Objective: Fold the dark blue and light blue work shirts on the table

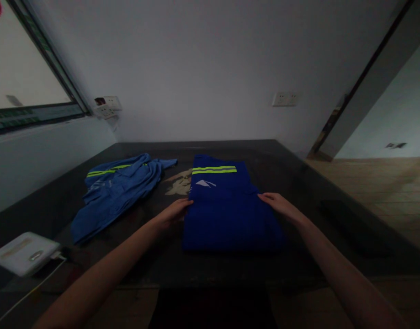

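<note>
A dark blue work jacket (pixel 226 219), folded into a rough rectangle, lies on the black table in front of me. A yellow-green reflective stripe and a pale logo show on its far part. My left hand (pixel 175 212) pinches the garment's left edge, about halfway along. At the opposite edge, my right hand (pixel 276 203) has its fingertips closed on the cloth in the same way. The undersides of the fingers and thumbs are partly hidden by the fabric.
A crumpled lighter blue garment (pixel 117 187) with a reflective stripe lies to the left. Near it is a beige patch (pixel 178 183) on the table (pixel 151 269). A white box (pixel 26 253) with a cable sits front left, a dark flat object (pixel 353 226) at right. Behind is a wall with sockets (pixel 285 99).
</note>
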A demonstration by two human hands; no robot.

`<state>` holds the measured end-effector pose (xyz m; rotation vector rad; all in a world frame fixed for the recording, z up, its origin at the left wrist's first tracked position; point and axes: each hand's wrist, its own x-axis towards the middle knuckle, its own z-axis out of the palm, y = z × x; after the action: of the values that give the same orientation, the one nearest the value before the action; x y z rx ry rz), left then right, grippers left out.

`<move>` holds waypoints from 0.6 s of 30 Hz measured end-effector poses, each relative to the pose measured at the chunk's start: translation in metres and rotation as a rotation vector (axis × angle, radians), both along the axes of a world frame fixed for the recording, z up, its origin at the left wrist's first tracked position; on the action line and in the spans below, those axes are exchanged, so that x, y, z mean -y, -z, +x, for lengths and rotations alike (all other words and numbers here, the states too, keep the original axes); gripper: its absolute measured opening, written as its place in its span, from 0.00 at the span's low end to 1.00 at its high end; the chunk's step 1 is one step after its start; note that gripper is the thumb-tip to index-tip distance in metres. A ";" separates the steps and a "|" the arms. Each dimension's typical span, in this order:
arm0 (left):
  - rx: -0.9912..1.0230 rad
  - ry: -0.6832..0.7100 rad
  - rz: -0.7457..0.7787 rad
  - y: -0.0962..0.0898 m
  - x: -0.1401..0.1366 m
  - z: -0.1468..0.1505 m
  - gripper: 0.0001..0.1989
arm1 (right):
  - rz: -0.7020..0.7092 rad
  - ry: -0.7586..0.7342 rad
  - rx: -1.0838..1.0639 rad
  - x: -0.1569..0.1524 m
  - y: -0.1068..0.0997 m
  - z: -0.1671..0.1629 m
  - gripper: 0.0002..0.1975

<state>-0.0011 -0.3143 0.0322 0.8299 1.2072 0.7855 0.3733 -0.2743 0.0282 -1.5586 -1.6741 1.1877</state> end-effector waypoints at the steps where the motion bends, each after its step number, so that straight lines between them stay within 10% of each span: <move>1: -0.005 -0.004 0.003 -0.001 -0.002 0.000 0.17 | -0.012 0.002 0.005 -0.002 0.000 0.001 0.25; 11: 0.039 0.001 0.107 -0.018 -0.014 0.026 0.28 | -0.032 0.091 -0.157 -0.022 -0.001 -0.016 0.21; 18: 0.122 -0.015 0.186 -0.057 0.028 0.033 0.22 | 0.086 0.049 -0.369 0.033 -0.055 -0.017 0.23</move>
<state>0.0321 -0.3420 0.0890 0.9115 1.0445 0.9578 0.3565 -0.3073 0.0832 -1.2321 -1.4172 1.2704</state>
